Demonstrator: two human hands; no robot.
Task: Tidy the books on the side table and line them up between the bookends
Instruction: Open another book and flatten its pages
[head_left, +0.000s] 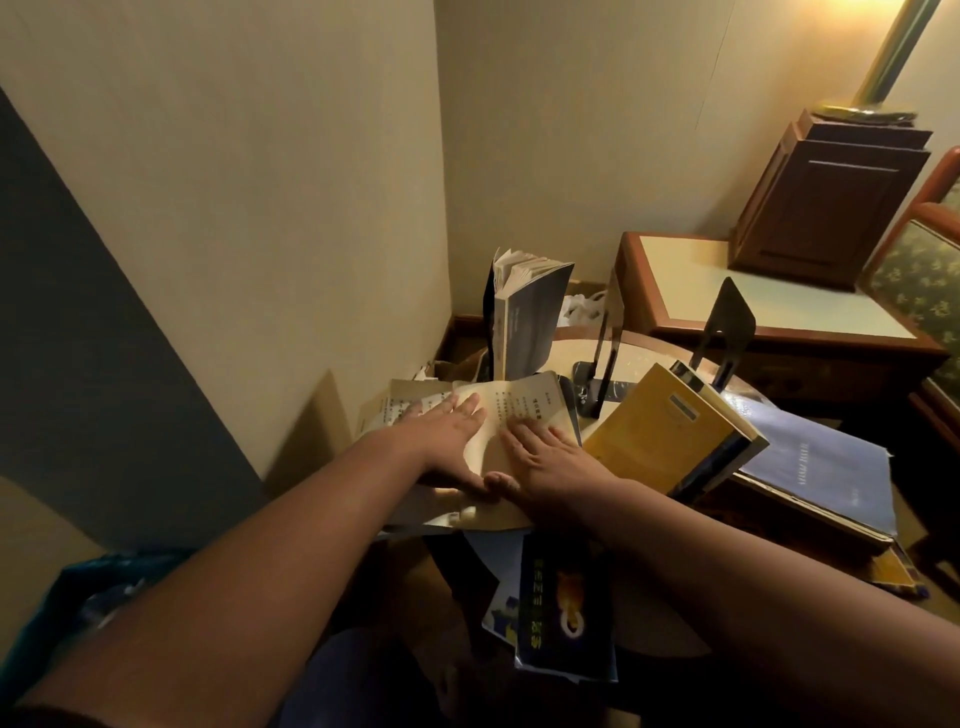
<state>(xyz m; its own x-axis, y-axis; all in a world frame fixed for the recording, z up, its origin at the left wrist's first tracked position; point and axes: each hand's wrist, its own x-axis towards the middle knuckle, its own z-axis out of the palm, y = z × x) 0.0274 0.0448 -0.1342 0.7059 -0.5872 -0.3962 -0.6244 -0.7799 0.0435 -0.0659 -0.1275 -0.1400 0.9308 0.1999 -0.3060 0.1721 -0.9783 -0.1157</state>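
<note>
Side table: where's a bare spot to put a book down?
Bare side table shows between the left bookend and right bookend, behind the yellow book. Left is crowded: left hand and right hand press an open book.

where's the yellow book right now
In the head view, the yellow book sits tilted right of centre, just right of the right hand and in front of the right-hand black bookend.
</note>
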